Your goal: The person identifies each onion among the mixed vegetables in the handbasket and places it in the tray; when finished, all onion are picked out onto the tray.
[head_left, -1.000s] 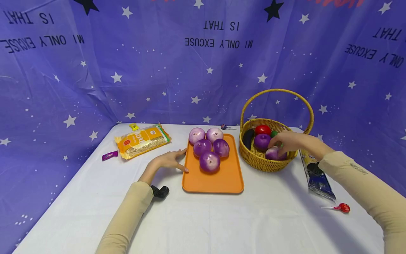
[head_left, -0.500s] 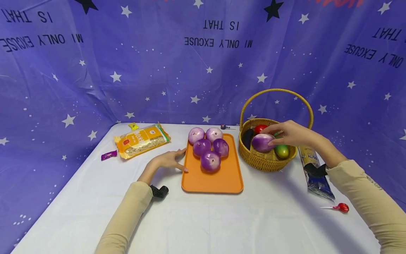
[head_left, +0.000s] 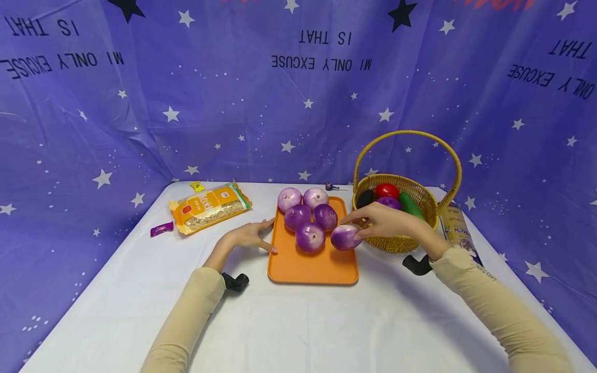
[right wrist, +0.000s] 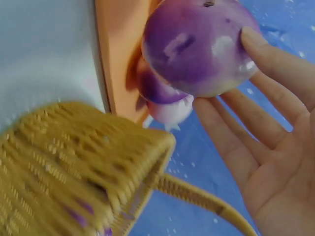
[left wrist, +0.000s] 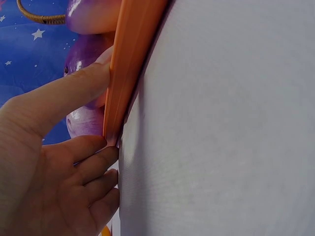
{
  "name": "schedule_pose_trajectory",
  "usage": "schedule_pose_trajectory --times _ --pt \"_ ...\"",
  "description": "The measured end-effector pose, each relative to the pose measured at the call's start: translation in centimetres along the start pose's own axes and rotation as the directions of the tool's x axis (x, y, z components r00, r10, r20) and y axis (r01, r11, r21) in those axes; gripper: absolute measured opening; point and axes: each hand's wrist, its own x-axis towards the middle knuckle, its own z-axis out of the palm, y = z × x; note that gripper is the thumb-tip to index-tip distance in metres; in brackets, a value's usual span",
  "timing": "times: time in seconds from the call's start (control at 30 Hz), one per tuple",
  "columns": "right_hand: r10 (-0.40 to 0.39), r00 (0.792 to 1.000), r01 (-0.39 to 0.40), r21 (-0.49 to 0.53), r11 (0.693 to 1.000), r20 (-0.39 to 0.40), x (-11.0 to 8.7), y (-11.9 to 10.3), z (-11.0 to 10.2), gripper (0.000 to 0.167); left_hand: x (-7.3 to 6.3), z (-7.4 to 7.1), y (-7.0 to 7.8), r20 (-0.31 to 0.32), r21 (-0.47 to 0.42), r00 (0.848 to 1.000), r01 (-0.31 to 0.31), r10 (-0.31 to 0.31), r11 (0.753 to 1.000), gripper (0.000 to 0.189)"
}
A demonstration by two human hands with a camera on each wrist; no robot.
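My right hand [head_left: 384, 221] holds a purple onion [head_left: 345, 237] between thumb and fingertips, over the right side of an orange tray [head_left: 310, 272]. In the right wrist view, the held onion [right wrist: 199, 46] sits at the ends of the fingers. On the tray several other purple onions [head_left: 310, 237] are grouped towards the back. My left hand [head_left: 244, 236] is at the tray's left edge, thumb and fingers spread apart. The left wrist view shows its thumb [left wrist: 74, 93] on the tray's rim [left wrist: 123, 73] and its fingertips touching the tray's side lower down.
A wicker basket [head_left: 396, 245] with a tall handle holds a tomato [head_left: 387, 191], a green cucumber [head_left: 411, 205], a dark vegetable and a purple onion. An orange grain bag [head_left: 212, 207] and small candies lie left. A blue-gold packet [head_left: 457, 228] lies right of the basket.
My right hand has lifted one onion out of the basket and carried it left and nearer, to over the tray. The left hand has stayed at the tray's edge.
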Motion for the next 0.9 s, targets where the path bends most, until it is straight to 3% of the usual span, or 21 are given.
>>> schedule_pose_trajectory --times 0.2,0.33,0.63,0.9 --pt "-0.007 0.997 0.009 -0.019 1.000 0.077 2.1 0.4 1.3 0.037 0.1 0.0 0.0 0.000 0.004 1.000 -0.003 0.003 1.000 0.105" --pt "0.033 0.995 -0.032 -0.017 0.999 0.091 3.1 0.4 1.3 0.037 0.1 0.0 -0.1 0.000 0.003 1.000 0.006 -0.006 1.000 0.106" --pt "0.058 0.998 -0.058 -0.050 0.997 0.005 4.1 1.6 1.5 0.037 0.1 0.2 -0.2 -0.001 -0.006 1.000 0.009 -0.009 1.000 0.106" --pt "0.007 1.000 -0.008 -0.053 0.999 -0.008 4.3 1.9 2.0 0.038 0.1 0.1 -0.2 -0.002 -0.009 1.000 0.014 -0.014 1.000 0.106"
